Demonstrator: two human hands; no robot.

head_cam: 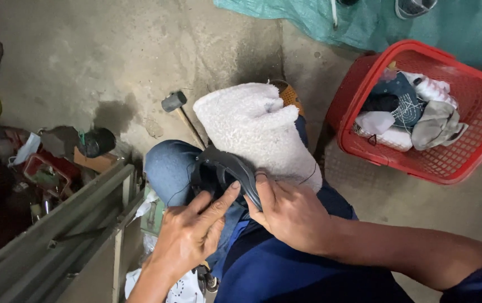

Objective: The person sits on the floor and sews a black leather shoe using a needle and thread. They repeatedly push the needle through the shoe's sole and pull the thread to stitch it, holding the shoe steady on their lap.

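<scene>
Left hand (187, 233) and right hand (288, 213) gripping black shoe (221, 171) on white towel (252, 123), red basket (364, 146) beside

Black shoe (224, 171) partly hidden under hands; hammer (180, 110) handle behind knee.

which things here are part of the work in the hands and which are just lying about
In hand:
black shoe on the lap
left hand and right hand gripping it
white fluffy towel over the knee
thin dark thread

Lying about:
dark-headed wooden hammer
red plastic basket of cloths
green tarpaulin
grey metal box
</scene>
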